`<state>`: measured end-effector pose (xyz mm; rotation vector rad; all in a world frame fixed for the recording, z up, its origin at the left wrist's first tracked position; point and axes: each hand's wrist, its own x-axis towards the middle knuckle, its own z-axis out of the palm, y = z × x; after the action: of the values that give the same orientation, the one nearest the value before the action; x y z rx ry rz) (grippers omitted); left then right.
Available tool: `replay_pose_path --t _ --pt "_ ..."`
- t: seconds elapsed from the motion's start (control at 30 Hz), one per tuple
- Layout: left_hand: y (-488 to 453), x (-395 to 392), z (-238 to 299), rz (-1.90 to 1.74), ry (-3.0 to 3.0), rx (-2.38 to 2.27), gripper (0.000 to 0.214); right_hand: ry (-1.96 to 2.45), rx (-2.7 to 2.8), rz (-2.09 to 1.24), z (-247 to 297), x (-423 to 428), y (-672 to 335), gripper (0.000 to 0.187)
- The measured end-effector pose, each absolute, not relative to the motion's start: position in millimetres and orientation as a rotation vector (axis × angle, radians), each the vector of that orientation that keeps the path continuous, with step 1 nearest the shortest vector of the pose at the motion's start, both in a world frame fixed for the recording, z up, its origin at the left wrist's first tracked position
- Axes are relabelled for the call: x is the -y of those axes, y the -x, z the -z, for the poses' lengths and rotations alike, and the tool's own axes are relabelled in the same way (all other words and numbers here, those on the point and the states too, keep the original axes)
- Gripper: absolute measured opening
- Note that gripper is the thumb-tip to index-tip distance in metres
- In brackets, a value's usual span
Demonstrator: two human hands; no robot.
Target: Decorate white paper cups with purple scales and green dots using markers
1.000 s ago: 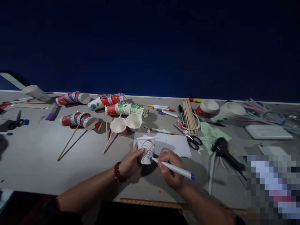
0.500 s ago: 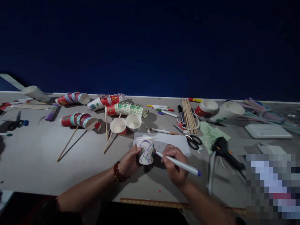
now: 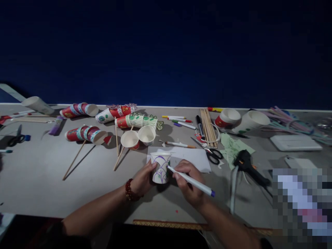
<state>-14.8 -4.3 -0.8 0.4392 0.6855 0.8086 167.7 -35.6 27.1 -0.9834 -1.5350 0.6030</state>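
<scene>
My left hand point(image 3: 143, 178) is closed around the left side of a white paper cup point(image 3: 160, 169), keeping it upright above the table's front part. Purple curved lines and some green marks cover the cup's wall. A white marker with a purple end point(image 3: 195, 183) is pinched in my right hand point(image 3: 188, 180). Its tip meets or nearly meets the right side of the cup. Behind the cup lies a sheet of white paper point(image 3: 190, 159). Two open paper cups, one red and white point(image 3: 130, 139) and one white point(image 3: 146, 135), are just beyond my left hand.
Several joined red cups on sticks point(image 3: 86, 134) lie to the left. Farther right are loose markers point(image 3: 180, 120), wooden sticks point(image 3: 207, 128), scissors point(image 3: 213, 156), green paper scraps point(image 3: 232, 147) and a black glue gun point(image 3: 249, 167). A dark blue panel point(image 3: 166, 52) rises behind the table.
The marker has moved left with my right hand, its tip coming from beside the cup to the cup's right wall. My left hand still holds the cup in nearly the same place.
</scene>
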Motion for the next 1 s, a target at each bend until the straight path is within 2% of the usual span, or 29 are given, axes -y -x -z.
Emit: replay_pose_path --t 0.33,0.57,1.0 --pt "14.0 5.4 1.8 -0.835 -0.429 -0.614 0.039 1.005 1.554 -0.618 -28.0 35.6 -168.3 0.01" --pt "14.1 5.0 -0.1 -0.826 -0.426 -0.637 0.054 0.977 1.544 -0.61 -31.2 34.6 -166.4 0.011" --pt "12.5 4.1 -3.5 -0.827 -0.43 -0.613 0.055 0.966 1.563 -0.633 -29.1 34.7 -167.1 0.011"
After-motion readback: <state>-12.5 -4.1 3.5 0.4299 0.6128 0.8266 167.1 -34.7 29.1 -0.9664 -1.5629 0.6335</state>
